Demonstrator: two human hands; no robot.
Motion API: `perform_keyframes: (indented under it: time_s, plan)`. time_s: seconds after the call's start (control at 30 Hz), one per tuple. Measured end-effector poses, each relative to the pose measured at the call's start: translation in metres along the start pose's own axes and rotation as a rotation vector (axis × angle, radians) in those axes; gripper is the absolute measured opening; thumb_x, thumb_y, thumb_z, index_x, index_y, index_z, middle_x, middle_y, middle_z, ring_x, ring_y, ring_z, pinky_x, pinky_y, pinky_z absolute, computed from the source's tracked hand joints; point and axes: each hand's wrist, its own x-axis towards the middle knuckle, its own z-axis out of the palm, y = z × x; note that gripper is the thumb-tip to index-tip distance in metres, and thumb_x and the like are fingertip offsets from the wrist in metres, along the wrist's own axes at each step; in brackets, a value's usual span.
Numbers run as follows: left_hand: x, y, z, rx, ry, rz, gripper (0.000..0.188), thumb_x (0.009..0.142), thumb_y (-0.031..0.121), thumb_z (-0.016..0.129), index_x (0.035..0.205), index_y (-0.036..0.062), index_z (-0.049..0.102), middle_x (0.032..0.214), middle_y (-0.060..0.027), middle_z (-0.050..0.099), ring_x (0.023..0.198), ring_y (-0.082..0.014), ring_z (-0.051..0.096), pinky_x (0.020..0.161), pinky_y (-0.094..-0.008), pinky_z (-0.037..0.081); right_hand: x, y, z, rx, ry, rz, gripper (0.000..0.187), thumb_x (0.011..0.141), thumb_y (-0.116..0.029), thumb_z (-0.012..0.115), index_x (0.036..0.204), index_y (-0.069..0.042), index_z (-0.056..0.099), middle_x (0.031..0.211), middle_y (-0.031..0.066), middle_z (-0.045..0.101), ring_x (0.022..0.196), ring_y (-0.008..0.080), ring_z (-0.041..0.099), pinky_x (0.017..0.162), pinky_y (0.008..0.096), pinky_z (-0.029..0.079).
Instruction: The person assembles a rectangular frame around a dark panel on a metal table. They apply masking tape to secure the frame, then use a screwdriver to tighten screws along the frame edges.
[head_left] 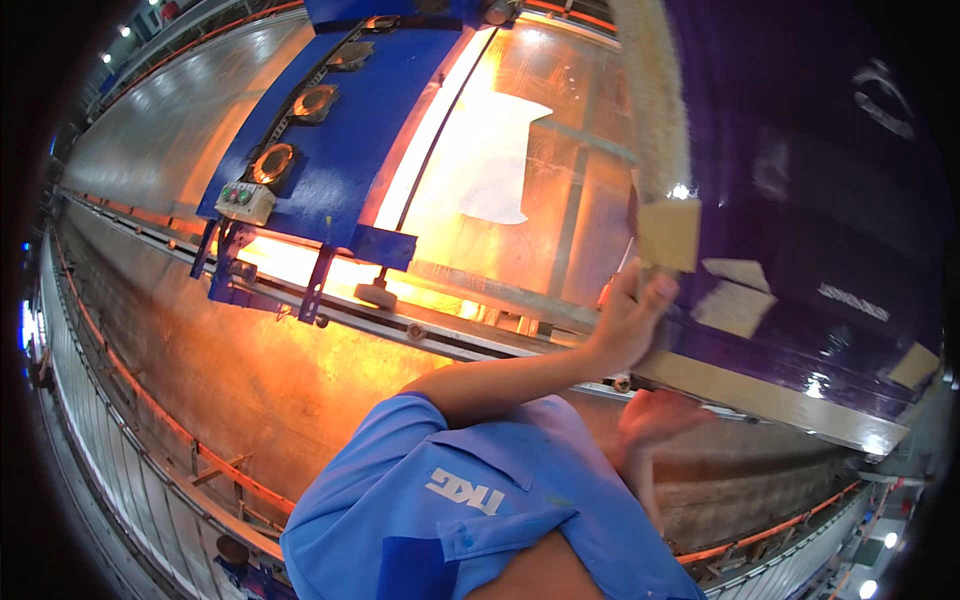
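Note:
A large purple screen-printing frame [790, 270] stands tilted at the right, with tan tape patches on its face and a pale border along its lower edge. My left hand [632, 315] is closed around its near left edge, the thumb lying by a tape patch. Under the lower edge, my right hand [662, 415] bears against the frame with its palm turned up; its fingertips are blurred and partly covered. On the long glass-like table left of the frame lies a white cut piece of fabric [505, 160], brightly lit by an orange glow.
A blue carriage [330, 130] with round fans and a small button box [245, 203] straddles the table at the left, glowing orange beneath. A metal rail [450, 345] edges the table. Orange pipes [150, 405] run along the neighbouring table across the aisle.

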Motion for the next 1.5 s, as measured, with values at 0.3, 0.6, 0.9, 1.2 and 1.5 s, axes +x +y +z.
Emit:
perform_keyframes:
  time_s: [0.3, 0.6, 0.9, 1.2, 1.5]
  plan:
    - [-0.02, 0.06, -0.154, 0.851, -0.028, 0.09, 0.074, 0.088, 0.038, 0.074, 0.148, 0.0088, 0.041, 0.142, -0.0118, 0.048, 0.132, -0.0256, 0.045, 0.109, -0.0412, 0.038, 0.058, -0.059, 0.018, -0.091, 0.178, -0.034, 0.084, 0.096, -0.072, 0.036, 0.154, -0.012, 0.027, 0.153, 0.0151, 0.036, 0.141, 0.0358, 0.039, 0.117, 0.0553, 0.035]
    - [-0.071, 0.367, -0.487, 2.315, 0.953, 0.005, 0.07, 0.088, 0.018, 0.064, 0.151, 0.0137, 0.033, 0.156, -0.0148, 0.037, 0.144, -0.0352, 0.036, 0.106, -0.0631, 0.038, 0.066, -0.104, 0.034, -0.116, 0.217, -0.117, 0.068, 0.102, -0.062, 0.035, 0.152, -0.016, 0.033, 0.152, 0.011, 0.039, 0.14, 0.0339, 0.041, 0.117, 0.0524, 0.035]
    - [-0.012, 0.431, -0.512, 2.323, 0.643, -0.386, 0.034, 0.093, 0.014, 0.05, 0.125, 0.0216, 0.059, 0.132, -0.0036, 0.055, 0.128, -0.0293, 0.052, 0.101, -0.0694, 0.038, 0.03, -0.121, 0.071, -0.148, 0.323, -0.084, 0.068, 0.102, -0.061, 0.036, 0.153, -0.016, 0.034, 0.154, 0.0095, 0.038, 0.142, 0.034, 0.038, 0.118, 0.0533, 0.032]
    - [0.03, 0.461, -0.389, 2.293, 0.637, -0.054, 0.031, 0.09, 0.016, 0.062, 0.12, 0.018, 0.065, 0.137, -0.0112, 0.056, 0.123, -0.0274, 0.057, 0.106, -0.0566, 0.04, 0.009, -0.154, 0.099, -0.137, 0.341, -0.02, 0.07, 0.104, -0.059, 0.029, 0.156, -0.012, 0.029, 0.157, 0.0115, 0.034, 0.142, 0.0342, 0.038, 0.116, 0.0531, 0.036]
    - [0.06, 0.326, -0.178, 0.555, -0.535, -0.18, 0.107, 0.084, 0.042, 0.078, 0.16, 0.0109, 0.01, 0.154, -0.0177, 0.04, 0.137, -0.0287, 0.046, 0.104, -0.041, 0.047, 0.007, -0.16, 0.053, -0.288, 0.271, 0.036, 0.073, 0.103, -0.06, 0.031, 0.156, -0.01, 0.026, 0.157, 0.0137, 0.032, 0.143, 0.0333, 0.036, 0.118, 0.049, 0.034]
